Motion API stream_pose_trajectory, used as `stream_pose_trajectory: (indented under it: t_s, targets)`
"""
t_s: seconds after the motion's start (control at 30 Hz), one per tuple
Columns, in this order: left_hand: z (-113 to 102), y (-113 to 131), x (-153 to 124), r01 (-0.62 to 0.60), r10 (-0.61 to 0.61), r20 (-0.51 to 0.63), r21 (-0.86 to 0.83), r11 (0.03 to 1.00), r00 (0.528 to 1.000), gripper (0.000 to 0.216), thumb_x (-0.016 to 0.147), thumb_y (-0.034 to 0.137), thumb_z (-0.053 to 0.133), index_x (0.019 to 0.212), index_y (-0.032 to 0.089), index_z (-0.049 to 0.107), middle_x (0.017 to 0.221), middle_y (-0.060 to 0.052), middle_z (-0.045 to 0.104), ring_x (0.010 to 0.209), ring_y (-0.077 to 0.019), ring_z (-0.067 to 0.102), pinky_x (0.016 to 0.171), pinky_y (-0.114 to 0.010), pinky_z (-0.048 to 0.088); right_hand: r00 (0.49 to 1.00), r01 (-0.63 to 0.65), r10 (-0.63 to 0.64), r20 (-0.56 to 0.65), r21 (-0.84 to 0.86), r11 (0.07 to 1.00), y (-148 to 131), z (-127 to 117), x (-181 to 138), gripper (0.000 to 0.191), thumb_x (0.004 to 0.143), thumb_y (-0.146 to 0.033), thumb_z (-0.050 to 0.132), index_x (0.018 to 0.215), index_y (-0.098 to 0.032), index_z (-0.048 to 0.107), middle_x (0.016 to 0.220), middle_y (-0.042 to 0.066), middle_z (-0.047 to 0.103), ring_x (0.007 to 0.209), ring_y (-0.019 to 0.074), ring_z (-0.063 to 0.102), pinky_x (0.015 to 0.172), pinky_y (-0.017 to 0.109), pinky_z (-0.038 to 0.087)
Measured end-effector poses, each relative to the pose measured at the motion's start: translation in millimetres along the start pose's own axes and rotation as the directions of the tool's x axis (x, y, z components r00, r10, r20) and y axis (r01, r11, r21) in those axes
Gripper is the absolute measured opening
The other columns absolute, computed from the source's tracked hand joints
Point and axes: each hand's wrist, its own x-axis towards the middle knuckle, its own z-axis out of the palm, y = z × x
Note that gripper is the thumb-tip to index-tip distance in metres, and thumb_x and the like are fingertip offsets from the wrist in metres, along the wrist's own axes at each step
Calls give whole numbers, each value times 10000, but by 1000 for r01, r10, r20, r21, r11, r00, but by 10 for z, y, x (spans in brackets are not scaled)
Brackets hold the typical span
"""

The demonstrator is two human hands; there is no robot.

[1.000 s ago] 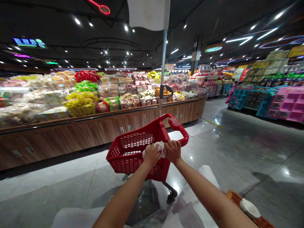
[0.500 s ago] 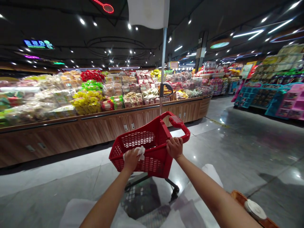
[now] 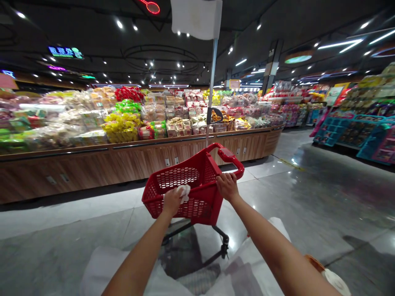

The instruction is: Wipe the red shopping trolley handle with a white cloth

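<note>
A red plastic shopping cart (image 3: 202,205) stands sideways in front of me, its handle (image 3: 227,155) on the right. With my left hand (image 3: 171,202) closed around a crumpled white cloth or tissue (image 3: 185,192), I press on the near upper rim of the basket. The fingertips of that hand are partly hidden by the white material. Near the handle end, my right hand (image 3: 227,187) is wrapped over the same rim. Inside the basket no goods are visible. A grey pole with a white flag-like sheet (image 3: 196,18) rises behind the handle.
Behind the cart runs a long wooden display counter (image 3: 148,162) heaped with packaged food (image 3: 121,125). Blue and pink display racks (image 3: 342,127) stand at the right. Shiny grey floor (image 3: 277,197) stretches between them. A round white object (image 3: 335,281) sits at the lower right.
The background has slid to the right in the view. My left hand has shifted slightly right and up along the rim with the white material. My right hand keeps its grip.
</note>
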Motion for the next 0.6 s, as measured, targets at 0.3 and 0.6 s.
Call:
stream_pose_trajectory:
  t_s: [0.3, 0.6]
  targets:
    - [-32, 94, -8, 60, -60, 1, 63, 996, 998, 303, 934, 328, 450, 1217, 273, 545, 1152, -52, 635, 1065, -228, 577, 930, -383, 407, 992, -102, 102, -68, 12, 995, -132, 78, 67, 205, 912, -248, 425, 861, -203, 619, 903, 65, 582, 943, 227, 442, 1050, 421, 163]
    - [-161, 1039, 413, -120, 122, 11, -125, 985, 992, 312, 934, 289, 461, 1238, 246, 517, 1124, -60, 637, 1035, -202, 595, 893, -324, 422, 999, -41, 42, -19, 39, 998, -238, 68, 40, 181, 915, -263, 458, 914, -214, 633, 941, 54, 604, 981, 218, 449, 1039, 405, 174]
